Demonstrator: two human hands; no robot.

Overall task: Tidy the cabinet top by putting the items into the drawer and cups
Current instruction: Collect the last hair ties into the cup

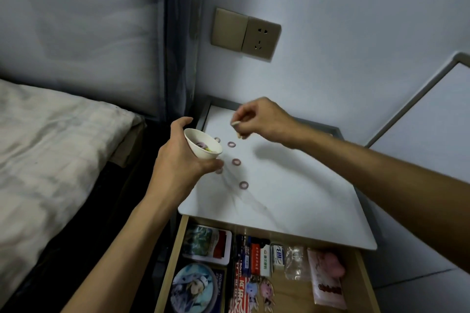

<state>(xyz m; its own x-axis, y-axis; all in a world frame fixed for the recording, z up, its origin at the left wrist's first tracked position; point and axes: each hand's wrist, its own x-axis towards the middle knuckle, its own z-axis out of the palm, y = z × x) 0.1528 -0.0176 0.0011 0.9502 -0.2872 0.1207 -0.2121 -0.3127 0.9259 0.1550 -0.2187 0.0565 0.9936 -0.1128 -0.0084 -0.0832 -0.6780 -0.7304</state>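
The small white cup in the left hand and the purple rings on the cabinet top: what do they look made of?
The small white cup in the left hand looks like matte plastic or unglazed ceramic: thin rim, no shine. The purple rings seem soft, perhaps rubber or foam; dull, rounded edges. The cabinet top looks like smooth white laminate or marble-look stone, faintly veined.

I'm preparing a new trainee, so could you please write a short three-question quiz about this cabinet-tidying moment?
1. True or false: the drawer under the cabinet top is shut.
2. Which hand holds the white cup? A) left hand B) right hand C) neither
3. Fill in: the loose items on the cabinet top, such as the one nearest the drawer, are small purple ____.

Key: 1. False, it is pulled open with items showing inside. 2. A; the right hand's fingers pinch a small item above the top. 3. Rings.
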